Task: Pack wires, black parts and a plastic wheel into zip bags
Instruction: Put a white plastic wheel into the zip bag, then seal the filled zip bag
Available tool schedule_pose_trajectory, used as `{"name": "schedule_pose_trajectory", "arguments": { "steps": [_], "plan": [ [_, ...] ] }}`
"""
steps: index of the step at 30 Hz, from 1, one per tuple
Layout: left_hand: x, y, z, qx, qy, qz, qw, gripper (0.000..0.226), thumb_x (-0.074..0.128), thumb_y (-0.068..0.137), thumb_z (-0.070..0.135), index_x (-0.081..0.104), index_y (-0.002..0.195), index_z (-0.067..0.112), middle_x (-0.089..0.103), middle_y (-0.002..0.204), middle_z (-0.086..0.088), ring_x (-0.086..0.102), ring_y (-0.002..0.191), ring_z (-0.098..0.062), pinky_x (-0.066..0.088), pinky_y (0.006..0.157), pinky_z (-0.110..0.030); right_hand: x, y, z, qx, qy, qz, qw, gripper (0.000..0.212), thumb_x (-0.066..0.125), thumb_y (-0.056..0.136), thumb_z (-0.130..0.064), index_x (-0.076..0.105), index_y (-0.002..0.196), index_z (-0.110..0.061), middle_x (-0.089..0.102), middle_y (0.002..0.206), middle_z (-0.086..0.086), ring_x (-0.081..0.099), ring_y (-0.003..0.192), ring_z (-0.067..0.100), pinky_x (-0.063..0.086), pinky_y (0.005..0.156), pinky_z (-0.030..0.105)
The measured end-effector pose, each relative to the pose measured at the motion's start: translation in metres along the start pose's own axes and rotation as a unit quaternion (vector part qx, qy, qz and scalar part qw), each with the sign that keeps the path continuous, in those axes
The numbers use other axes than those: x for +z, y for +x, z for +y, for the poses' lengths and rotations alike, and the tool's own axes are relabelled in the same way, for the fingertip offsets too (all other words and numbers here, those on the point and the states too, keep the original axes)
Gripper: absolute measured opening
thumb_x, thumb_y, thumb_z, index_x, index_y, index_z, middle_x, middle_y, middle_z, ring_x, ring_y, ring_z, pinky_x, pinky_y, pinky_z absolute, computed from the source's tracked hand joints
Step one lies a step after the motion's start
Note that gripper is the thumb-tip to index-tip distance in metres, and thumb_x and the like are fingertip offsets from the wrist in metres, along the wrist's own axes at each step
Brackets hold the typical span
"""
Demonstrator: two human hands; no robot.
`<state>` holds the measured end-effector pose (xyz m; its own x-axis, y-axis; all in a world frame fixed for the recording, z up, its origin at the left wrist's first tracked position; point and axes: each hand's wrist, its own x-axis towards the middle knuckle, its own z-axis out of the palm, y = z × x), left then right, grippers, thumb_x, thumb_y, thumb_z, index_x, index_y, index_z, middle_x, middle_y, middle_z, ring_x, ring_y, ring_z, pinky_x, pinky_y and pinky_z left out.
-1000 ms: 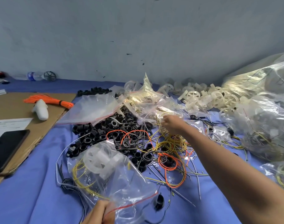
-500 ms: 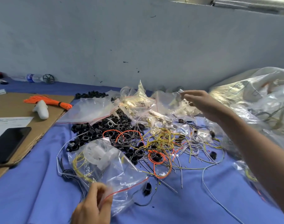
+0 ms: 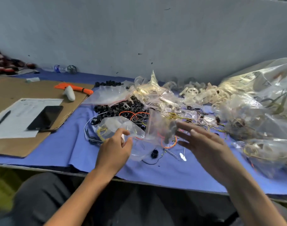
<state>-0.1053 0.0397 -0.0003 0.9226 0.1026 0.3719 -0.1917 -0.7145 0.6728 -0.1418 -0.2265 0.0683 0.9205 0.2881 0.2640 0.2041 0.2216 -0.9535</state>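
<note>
Head view: your left hand (image 3: pixel 114 149) is pinching the red-striped mouth of a zip bag (image 3: pixel 128 127), which is lying on the blue-clothed worktop (image 3: pixel 57 144) with a plastic wheel (image 3: pixel 113 123) and yellow wires (image 3: pixel 101 130) inside. Your right hand (image 3: pixel 203 142) is hovering flat-fingered beside a loose empty bag (image 3: pixel 155 124); blur is hiding whether they are touching. The film is looking thin, limp and slippery, so grip the stiffer zip strip. The writing on the paper form (image 3: pixel 23 115) and the bottle (image 3: pixel 58 68) label is too small to read.
</note>
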Motion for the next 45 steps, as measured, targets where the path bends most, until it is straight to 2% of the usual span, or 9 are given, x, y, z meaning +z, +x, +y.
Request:
{"name": "schedule_pose_trajectory", "arguments": {
  "steps": [8,11,14,19,23,27,31,37,45],
  "plan": [
    [-0.009,0.012,0.02,0.008,0.004,0.002,1.0,0.005,0.049,0.098,0.026,0.049,0.097,0.032,0.058,0.067,0.005,0.056,0.072,-0.029,0.036,0.057,-0.037,0.073,0.021,0.064,0.016,-0.173,-0.011,0.985,0.03,0.048,0.1,-0.003,0.065,0.124,-0.007,0.061,0.132,0.001,0.056,0.124,0.014,0.045,0.101,0.032],
    [-0.009,0.004,0.029,0.073,0.04,-0.016,0.996,0.012,0.047,0.101,0.032,0.057,0.108,0.03,0.071,0.093,-0.004,0.063,0.09,-0.033,0.048,0.07,-0.04,0.091,0.052,0.076,0.027,-0.28,-0.073,0.957,0.025,0.045,0.097,0.005,0.068,0.095,-0.006,0.066,0.102,0.0,0.06,0.095,0.009,0.048,0.088,0.035],
    [-0.009,-0.007,0.033,0.117,0.067,-0.036,0.99,0.018,0.047,0.101,0.034,0.055,0.117,0.034,0.069,0.108,0.0,0.063,0.099,-0.03,0.049,0.077,-0.041,0.099,0.076,0.083,0.016,-0.39,-0.128,0.912,0.017,0.046,0.089,0.01,0.059,0.079,0.007,0.06,0.078,0.021,0.05,0.072,0.027,0.044,0.069,0.05],
    [-0.014,-0.042,0.018,0.127,0.025,-0.035,0.991,0.048,0.052,0.09,0.047,0.035,0.134,0.048,0.056,0.12,0.02,0.057,0.102,-0.008,0.05,0.08,-0.03,0.093,0.08,0.099,-0.029,-0.451,-0.198,0.87,0.014,0.051,0.083,0.013,0.061,0.093,0.016,0.061,0.098,0.033,0.056,0.092,0.04,0.043,0.087,0.047],
    [-0.012,-0.07,-0.004,0.141,0.02,-0.059,0.988,0.056,0.061,0.081,0.051,0.035,0.131,0.047,0.047,0.112,0.029,0.049,0.099,0.004,0.047,0.076,-0.02,0.077,0.046,0.112,0.008,-0.393,-0.093,0.915,0.02,0.052,0.09,-0.001,0.064,0.104,-0.009,0.065,0.098,-0.001,0.059,0.095,0.012,0.046,0.085,0.027],
    [-0.007,-0.071,-0.016,0.22,0.077,-0.032,0.972,0.035,0.074,0.084,0.025,0.053,0.112,0.031,0.052,0.111,0.016,0.056,0.097,-0.01,0.051,0.067,-0.025,0.053,0.027,0.119,-0.033,-0.458,0.099,0.883,0.019,0.063,0.092,-0.017,0.054,0.082,-0.031,0.056,0.078,-0.016,0.051,0.072,0.002,0.036,0.067,0.021],
    [-0.006,-0.057,-0.012,0.252,0.118,-0.009,0.96,0.02,0.074,0.084,0.017,0.06,0.095,0.025,0.054,0.101,0.011,0.055,0.088,-0.014,0.045,0.057,-0.023,0.035,0.036,0.115,-0.039,-0.475,0.239,0.846,0.016,0.071,0.084,-0.028,0.057,0.088,-0.022,0.054,0.091,-0.012,0.047,0.079,0.002,0.032,0.067,0.016],
    [-0.022,-0.037,-0.011,0.229,0.083,0.029,0.969,0.004,0.057,0.095,0.02,0.057,0.097,0.023,0.055,0.097,0.011,0.058,0.088,-0.017,0.047,0.063,-0.03,0.017,0.073,0.095,0.072,-0.521,0.175,0.832,0.012,0.062,0.091,-0.024,0.066,0.097,-0.015,0.065,0.09,0.001,0.058,0.085,0.022,0.036,0.066,0.03],
    [-0.107,0.08,0.034,0.103,-0.176,0.197,0.959,0.013,0.059,0.097,0.012,0.054,0.105,0.02,0.062,0.084,0.011,0.057,0.07,0.001,0.045,0.065,-0.013,0.067,0.159,-0.029,0.038,-0.196,0.096,0.975,0.013,0.058,0.093,-0.007,0.069,0.098,-0.005,0.064,0.06,0.003,0.047,0.047,0.009,0.036,0.041,0.022]
  ]
}}
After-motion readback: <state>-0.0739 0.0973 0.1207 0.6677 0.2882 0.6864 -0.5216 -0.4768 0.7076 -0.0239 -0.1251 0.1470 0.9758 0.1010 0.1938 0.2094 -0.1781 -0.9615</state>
